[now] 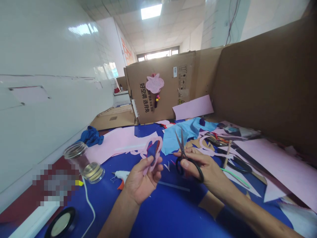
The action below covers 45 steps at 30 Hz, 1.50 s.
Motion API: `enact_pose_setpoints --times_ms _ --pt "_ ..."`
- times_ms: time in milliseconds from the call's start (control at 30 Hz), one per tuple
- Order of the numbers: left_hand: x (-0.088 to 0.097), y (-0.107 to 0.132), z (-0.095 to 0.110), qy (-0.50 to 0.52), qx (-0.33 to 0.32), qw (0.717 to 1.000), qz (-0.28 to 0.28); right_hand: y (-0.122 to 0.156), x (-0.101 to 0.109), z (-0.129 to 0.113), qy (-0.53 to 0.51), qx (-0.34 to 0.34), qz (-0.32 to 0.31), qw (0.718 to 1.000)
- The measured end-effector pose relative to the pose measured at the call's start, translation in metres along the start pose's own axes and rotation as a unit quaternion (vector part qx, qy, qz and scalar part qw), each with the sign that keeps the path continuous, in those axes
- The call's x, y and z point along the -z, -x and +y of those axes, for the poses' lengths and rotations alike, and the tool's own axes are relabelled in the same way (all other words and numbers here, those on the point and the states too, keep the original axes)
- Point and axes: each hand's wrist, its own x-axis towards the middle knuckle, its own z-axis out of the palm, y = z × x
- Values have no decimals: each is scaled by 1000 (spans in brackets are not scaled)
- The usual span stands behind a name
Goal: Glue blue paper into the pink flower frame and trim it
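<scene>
In the head view, the left hand (141, 178) pinches a curvy pink paper cutout (153, 155), seemingly backed with blue, above the glossy blue tabletop (168, 211). The right hand (195, 165) grips black-handled steel scissors (183, 155), blades up, just beside the cutout. A white glue gun (121, 175) lies near the left hand.

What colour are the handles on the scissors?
The scissors' handles are black. They show best in the head view.
</scene>
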Motion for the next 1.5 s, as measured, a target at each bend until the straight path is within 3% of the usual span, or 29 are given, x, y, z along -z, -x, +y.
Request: enact_pose_setpoints --times_ms 267,467,733,1000,1233,1500 --pt "6 -4 -6 -93 -7 995 -43 0 0 2 -53 36 60 996" --pt "8 -8 -15 -232 -102 962 -106 -3 5 -7 -191 -56 16 980" --pt "11 -10 -20 -336 -82 925 -157 -7 7 8 -194 -91 -17 977" --pt "10 -13 -17 -329 -124 931 -102 -7 5 13 -201 -83 -9 976" --pt "6 -11 -18 -277 -159 943 -96 -4 -1 5 -199 -89 -26 976" --pt "6 -11 -16 -290 -162 940 -81 -2 -3 3 -180 -84 -42 979"
